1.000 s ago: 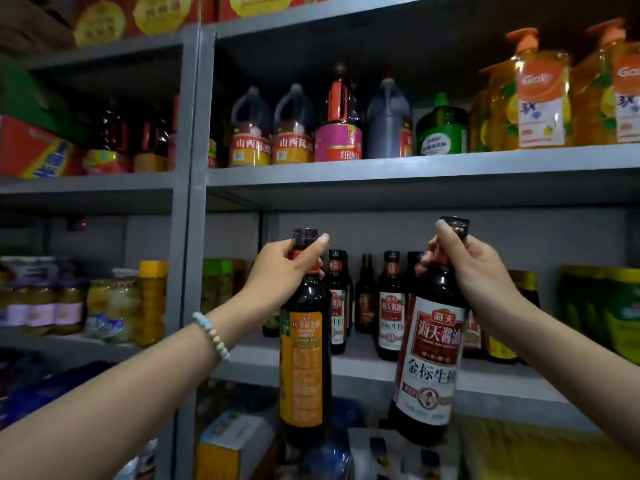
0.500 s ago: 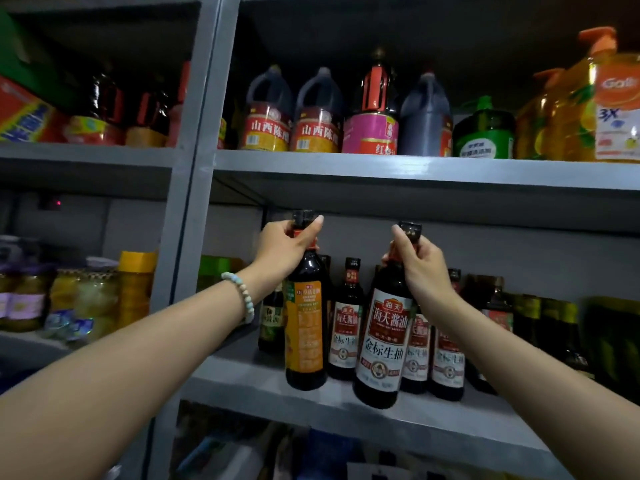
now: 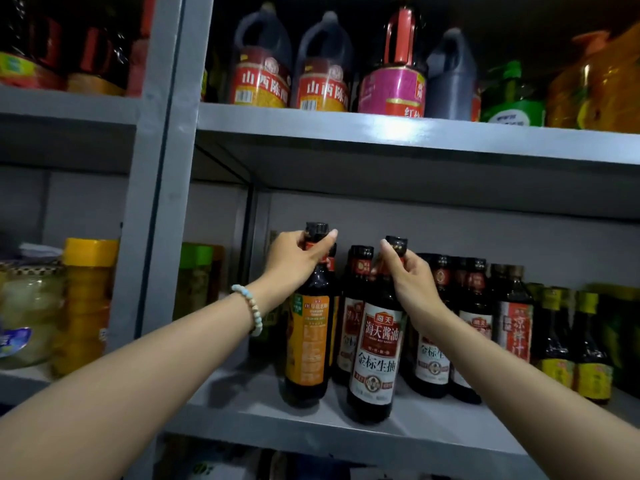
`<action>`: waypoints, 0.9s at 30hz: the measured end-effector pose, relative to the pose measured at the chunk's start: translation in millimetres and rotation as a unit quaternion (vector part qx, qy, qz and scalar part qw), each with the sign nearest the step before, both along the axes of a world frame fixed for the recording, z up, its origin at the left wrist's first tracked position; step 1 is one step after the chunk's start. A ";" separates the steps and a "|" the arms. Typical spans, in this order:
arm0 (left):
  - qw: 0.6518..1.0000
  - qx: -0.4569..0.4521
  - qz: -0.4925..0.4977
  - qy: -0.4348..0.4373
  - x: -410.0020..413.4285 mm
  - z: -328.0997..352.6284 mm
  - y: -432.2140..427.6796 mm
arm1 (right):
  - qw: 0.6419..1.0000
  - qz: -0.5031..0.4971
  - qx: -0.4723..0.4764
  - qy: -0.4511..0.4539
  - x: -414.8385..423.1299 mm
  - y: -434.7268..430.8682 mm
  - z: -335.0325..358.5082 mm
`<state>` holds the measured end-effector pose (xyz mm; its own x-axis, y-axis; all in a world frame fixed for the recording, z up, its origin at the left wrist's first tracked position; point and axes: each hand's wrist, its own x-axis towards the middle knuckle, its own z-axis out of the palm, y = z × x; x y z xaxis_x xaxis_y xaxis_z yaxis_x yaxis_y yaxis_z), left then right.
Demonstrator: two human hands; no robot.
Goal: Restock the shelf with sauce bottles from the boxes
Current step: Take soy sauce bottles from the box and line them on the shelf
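Sauce bottles, 2 of them, stand upright near the front of the grey middle shelf (image 3: pixel 277 422), their bases apparently set down on it. The orange-label bottle (image 3: pixel 307 344) is on the left, and the left hand (image 3: pixel 298 256) grasps its neck just below the black cap, thumb across the front. A bead bracelet (image 3: pixel 252 308) circles that wrist. Just beside it, slightly nearer the edge, is the white-label bottle (image 3: pixel 375 358); the right hand (image 3: pixel 414 277) pinches its cap and neck with curled fingers. Behind both stands a row of similar dark bottles (image 3: pixel 476 327) along the back of the same shelf. The upper shelf (image 3: pixel 381 131) carries large dark jugs (image 3: pixel 263 67) with red labels. Left of the grey upright post (image 3: pixel 157 168) stands a yellow-lidded jar (image 3: pixel 86 303).
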<state>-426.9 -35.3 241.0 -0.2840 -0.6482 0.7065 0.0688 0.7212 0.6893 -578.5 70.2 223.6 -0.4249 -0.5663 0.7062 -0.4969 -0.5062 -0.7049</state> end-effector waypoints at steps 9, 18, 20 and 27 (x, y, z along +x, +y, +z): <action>1.000 0.009 -0.003 -0.007 -15.8 -13.3 -6.4 | 1.000 0.005 0.021 -0.021 -8.4 -18.6 -11.5; 0.999 0.021 -0.021 -0.015 -30.1 -20.9 -10.4 | 0.999 0.020 0.006 -0.026 -9.2 -25.1 -17.6; 0.999 0.031 -0.027 -0.004 -33.6 -24.6 -6.7 | 0.999 0.018 -0.002 -0.028 -8.4 -24.1 -23.6; 0.996 0.044 -0.074 0.019 -36.0 -38.6 -1.3 | 0.998 0.041 0.006 -0.051 -2.4 -13.3 -40.9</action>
<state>-462.9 -36.6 202.4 -0.3540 -0.6615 0.6611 0.1972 0.6382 0.7442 -581.0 56.9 182.7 -0.4460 -0.6095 0.6554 -0.3801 -0.5340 -0.7553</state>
